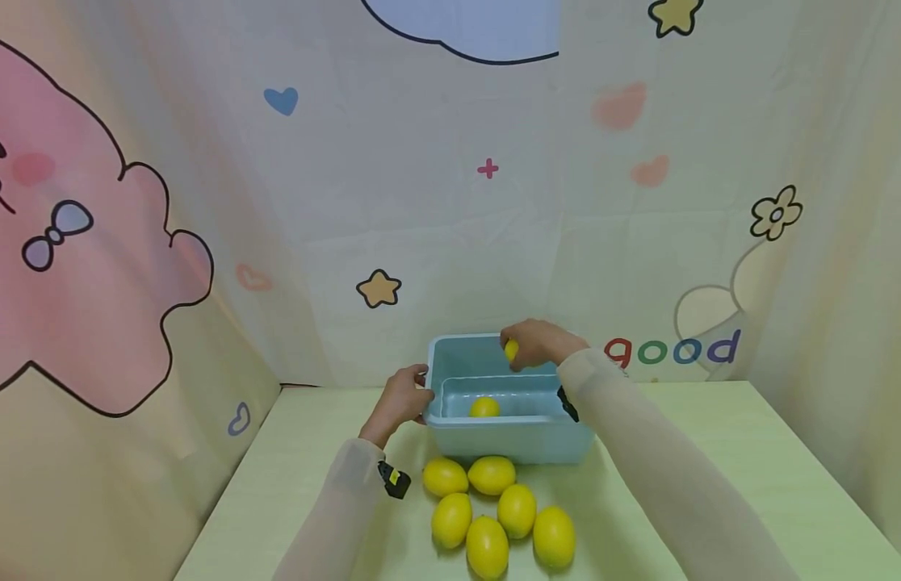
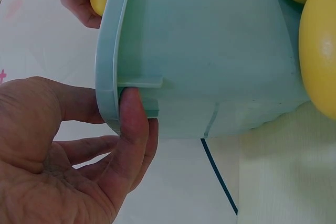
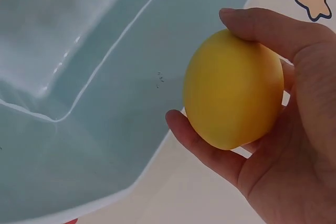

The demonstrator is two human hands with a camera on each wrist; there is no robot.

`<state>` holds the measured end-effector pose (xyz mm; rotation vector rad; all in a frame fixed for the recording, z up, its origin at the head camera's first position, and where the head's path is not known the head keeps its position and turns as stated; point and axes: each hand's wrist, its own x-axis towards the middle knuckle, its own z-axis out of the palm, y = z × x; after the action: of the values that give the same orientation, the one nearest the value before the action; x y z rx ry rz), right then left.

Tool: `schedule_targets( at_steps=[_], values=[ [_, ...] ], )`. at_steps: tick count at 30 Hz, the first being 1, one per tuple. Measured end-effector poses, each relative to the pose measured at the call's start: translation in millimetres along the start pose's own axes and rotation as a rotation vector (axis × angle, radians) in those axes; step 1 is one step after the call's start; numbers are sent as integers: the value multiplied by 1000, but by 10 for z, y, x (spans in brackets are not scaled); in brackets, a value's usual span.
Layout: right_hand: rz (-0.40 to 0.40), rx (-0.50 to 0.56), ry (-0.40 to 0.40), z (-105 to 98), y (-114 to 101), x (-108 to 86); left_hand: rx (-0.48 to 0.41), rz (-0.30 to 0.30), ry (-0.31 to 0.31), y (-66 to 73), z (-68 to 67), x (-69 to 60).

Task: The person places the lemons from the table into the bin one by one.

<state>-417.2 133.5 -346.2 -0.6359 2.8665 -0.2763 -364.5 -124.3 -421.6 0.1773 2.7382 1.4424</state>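
A light blue plastic bin [image 1: 512, 442] stands on the table near the back curtain. My left hand [image 1: 404, 397] grips its left rim, thumb on one side and fingers under the lip, as the left wrist view shows [image 2: 79, 140]. Over the bin's far side, my right hand [image 1: 541, 343] holds a yellow lemon [image 3: 233, 90] between thumb and fingers. Inside the bin, another lemon [image 1: 484, 407] lies on the floor near the front wall. Several more lemons [image 1: 452, 520] lie on the table just in front of the bin.
The pale green table [image 1: 712, 452] extends to both sides of the bin. Behind it hangs a printed curtain [image 1: 421, 210] with stars, hearts and letters. A black wrist camera [image 1: 395, 480] sits on the left sleeve.
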Motion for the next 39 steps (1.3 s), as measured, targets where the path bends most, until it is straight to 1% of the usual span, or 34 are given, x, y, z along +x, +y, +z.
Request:
schedule_targets(
  at_steps=[9, 12, 16, 21, 27, 32, 39],
  values=[
    [-32, -49, -23, 15, -9, -15, -5, 10, -1, 11, 6, -7],
    [-33, -51, -42, 41, -5, -12, -4, 2, -7, -13, 30, -17],
    [-20, -48, -42, 58, 1, -16, -7, 7, -9, -33, 50, -11],
    [-29, -71, -17, 18, -20, -42, -6, 20, 3, -32, 52, 1],
    [-59, -110, 15, -67, -58, -152, -11, 8, -1, -18, 37, 1],
    [-75, -101, 54, -133, -86, -255, -9, 17, -1, -3, 16, 1],
    [-109, -107, 100, -170, -122, -376, -14, 2, 1, 8, 9, -25]
  ],
)
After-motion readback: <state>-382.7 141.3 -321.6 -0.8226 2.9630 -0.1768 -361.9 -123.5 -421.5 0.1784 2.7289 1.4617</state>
